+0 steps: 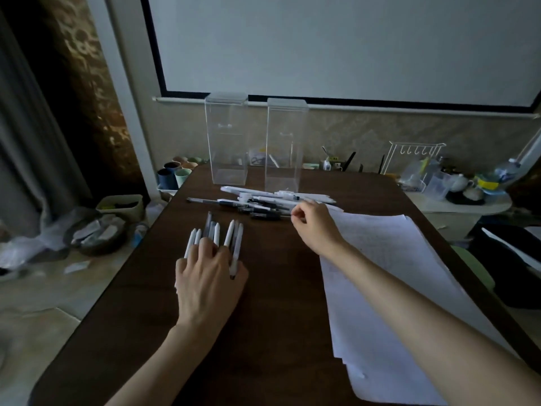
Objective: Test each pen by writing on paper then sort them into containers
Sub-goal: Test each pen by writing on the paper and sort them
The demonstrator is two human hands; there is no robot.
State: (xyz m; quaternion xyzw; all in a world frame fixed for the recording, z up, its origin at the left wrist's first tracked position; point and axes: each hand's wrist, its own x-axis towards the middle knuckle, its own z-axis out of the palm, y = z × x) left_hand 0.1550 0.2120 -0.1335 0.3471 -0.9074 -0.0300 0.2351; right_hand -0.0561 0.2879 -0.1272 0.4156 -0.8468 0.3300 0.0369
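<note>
On the dark brown worktop (272,323), a stack of white paper (380,276) lies along the right edge, reaching from the near edge towards the middle. Left of it, the left hand (209,276) rests palm down, fingers spread and fairly straight, pressing on the near ends of a row of white pens (216,233) that lie side by side and point towards the far edge.

Further back, the right hand (314,227) reaches over the far corner of the paper. Its fingers are curled, and thumb and forefinger meet at the right end of a loose pile of pens (263,202), white and dark ones lying crosswise. I cannot tell whether it actually grips one.

Just behind the pile, at the far edge, 2 tall clear containers (227,139) stand upright side by side, each with a lid on.
</note>
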